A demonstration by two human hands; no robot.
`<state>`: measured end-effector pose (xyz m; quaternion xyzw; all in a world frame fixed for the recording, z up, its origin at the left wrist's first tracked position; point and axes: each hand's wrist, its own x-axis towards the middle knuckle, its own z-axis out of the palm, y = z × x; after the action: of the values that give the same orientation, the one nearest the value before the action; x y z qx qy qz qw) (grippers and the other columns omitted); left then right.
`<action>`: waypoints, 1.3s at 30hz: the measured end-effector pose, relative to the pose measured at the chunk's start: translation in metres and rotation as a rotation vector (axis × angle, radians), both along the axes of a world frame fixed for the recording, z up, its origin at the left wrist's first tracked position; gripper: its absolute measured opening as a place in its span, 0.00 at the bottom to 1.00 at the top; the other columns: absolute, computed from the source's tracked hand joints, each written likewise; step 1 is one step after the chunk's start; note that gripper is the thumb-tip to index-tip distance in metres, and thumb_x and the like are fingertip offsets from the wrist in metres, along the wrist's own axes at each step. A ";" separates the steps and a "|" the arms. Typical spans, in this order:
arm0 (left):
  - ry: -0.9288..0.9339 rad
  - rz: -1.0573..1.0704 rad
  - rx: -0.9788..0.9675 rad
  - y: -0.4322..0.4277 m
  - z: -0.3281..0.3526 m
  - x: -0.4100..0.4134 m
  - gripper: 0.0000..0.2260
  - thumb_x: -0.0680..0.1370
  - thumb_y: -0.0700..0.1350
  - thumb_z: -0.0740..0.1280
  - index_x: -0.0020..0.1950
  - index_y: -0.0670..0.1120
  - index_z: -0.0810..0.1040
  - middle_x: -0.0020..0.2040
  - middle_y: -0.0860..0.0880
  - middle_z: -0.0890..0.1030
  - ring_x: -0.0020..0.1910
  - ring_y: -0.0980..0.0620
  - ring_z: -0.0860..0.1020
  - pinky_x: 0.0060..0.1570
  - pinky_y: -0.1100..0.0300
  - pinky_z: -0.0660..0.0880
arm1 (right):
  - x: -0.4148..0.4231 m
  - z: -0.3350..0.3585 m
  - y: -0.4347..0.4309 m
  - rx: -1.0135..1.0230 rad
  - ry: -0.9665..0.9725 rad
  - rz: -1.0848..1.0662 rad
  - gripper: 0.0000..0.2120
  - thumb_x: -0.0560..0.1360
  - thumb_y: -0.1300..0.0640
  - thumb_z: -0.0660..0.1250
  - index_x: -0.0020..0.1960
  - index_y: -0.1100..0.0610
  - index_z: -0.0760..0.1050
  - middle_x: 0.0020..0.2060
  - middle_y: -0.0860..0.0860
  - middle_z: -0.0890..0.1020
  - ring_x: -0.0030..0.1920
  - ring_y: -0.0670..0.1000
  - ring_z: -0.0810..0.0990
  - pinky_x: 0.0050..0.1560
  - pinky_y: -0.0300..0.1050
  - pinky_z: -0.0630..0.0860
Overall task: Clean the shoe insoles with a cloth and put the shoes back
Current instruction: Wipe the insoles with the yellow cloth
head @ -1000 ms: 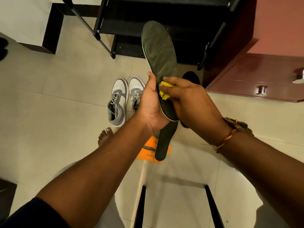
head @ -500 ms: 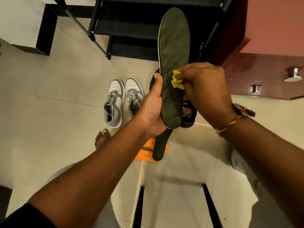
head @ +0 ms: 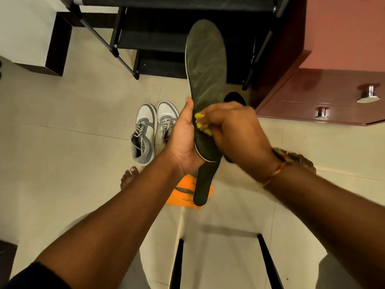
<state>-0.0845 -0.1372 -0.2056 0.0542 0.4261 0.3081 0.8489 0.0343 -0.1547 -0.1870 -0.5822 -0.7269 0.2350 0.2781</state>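
Wiping is under way: the right hand (head: 235, 130) pinches a bunched yellow cloth (head: 201, 124) against the dark insole (head: 205, 65), and the cloth now sits lower on it than half a second ago, down by the left thumb, where it also was a second ago. That reads as a back-and-forth stroke over the middle and heel part, so the cleaning of this insole is likely in mid-course; the broad toe part above shows pale streaks and probably needs passes too. The left hand (head: 185, 138) grips the insole by its heel end, fingers curled behind and thumb along the edge, holding it toe-up in the air above the floor (head: 62, 142). Below, another dark insole (head: 203, 184) seems to lie across an orange one (head: 183, 195) on the pale tiles, and a pair of grey and white sneakers (head: 145, 132) stands just left of the hands, not yet put away. A black shoe (head: 234, 97) shows behind the right hand. A black shoe rack (head: 154, 38) stands beyond, with a reddish cabinet (head: 323, 97) at the right.
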 end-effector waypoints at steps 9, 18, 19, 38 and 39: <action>0.040 -0.078 0.062 -0.007 0.001 0.009 0.29 0.81 0.66 0.52 0.55 0.47 0.85 0.47 0.46 0.83 0.44 0.51 0.79 0.44 0.55 0.74 | 0.042 -0.005 0.024 -0.050 0.060 -0.302 0.08 0.76 0.60 0.68 0.53 0.57 0.84 0.51 0.52 0.84 0.53 0.49 0.81 0.57 0.37 0.74; -0.015 -0.024 0.046 0.000 0.001 0.005 0.29 0.81 0.67 0.49 0.65 0.48 0.77 0.48 0.46 0.83 0.45 0.50 0.80 0.46 0.56 0.74 | 0.034 -0.004 0.020 -0.256 -0.034 -0.096 0.26 0.75 0.58 0.71 0.72 0.54 0.70 0.70 0.49 0.70 0.69 0.50 0.68 0.65 0.34 0.63; -0.012 -0.025 0.044 -0.001 0.001 0.005 0.29 0.82 0.67 0.49 0.64 0.48 0.78 0.48 0.46 0.83 0.44 0.50 0.80 0.46 0.56 0.75 | 0.035 -0.006 0.021 -0.206 -0.050 -0.096 0.23 0.76 0.60 0.70 0.70 0.55 0.72 0.68 0.50 0.72 0.67 0.51 0.70 0.64 0.31 0.63; 0.013 -0.084 0.055 -0.010 0.001 0.012 0.29 0.82 0.66 0.52 0.56 0.47 0.84 0.50 0.44 0.82 0.45 0.50 0.78 0.46 0.55 0.70 | 0.043 0.000 0.025 0.063 -0.032 -0.257 0.09 0.73 0.64 0.68 0.50 0.55 0.84 0.49 0.53 0.85 0.51 0.55 0.82 0.57 0.52 0.78; 0.018 -0.096 0.058 -0.010 0.000 0.012 0.29 0.81 0.66 0.52 0.58 0.46 0.83 0.51 0.44 0.81 0.44 0.50 0.77 0.43 0.56 0.69 | 0.048 0.000 0.028 0.050 -0.006 -0.301 0.09 0.74 0.64 0.68 0.50 0.55 0.84 0.49 0.53 0.85 0.51 0.54 0.82 0.56 0.53 0.78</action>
<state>-0.0724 -0.1476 -0.2058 0.1018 0.4214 0.2786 0.8570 0.0822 -0.1271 -0.1874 -0.6781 -0.6380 0.1710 0.3224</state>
